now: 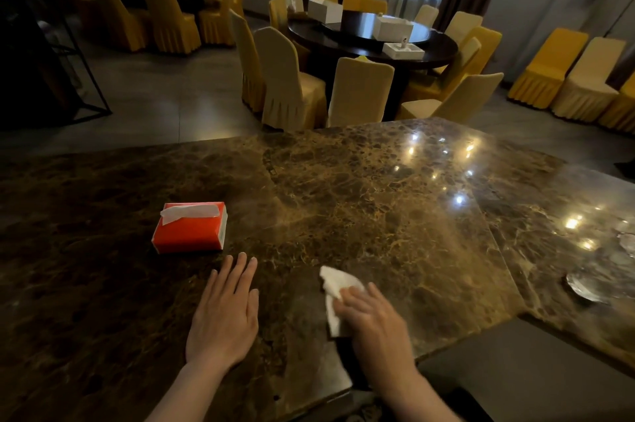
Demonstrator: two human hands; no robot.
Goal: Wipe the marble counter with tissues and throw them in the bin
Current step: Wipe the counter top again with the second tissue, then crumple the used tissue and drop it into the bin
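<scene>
The brown marble counter [360, 188] fills the lower half of the view. A white tissue [335, 287] lies on it near the front edge, pressed down under the fingers of my right hand [372, 322]. My left hand [225, 315] rests flat on the marble beside it, fingers spread, holding nothing. A red tissue box [190, 229] with a white tissue sticking out of its top stands just beyond my left hand. No bin is in view.
The counter has a notch cut into its front right edge [515, 315]. A round glassy object [584, 287] sits at the counter's right. Beyond the counter stand round dark dining tables [350, 40] ringed by yellow-covered chairs.
</scene>
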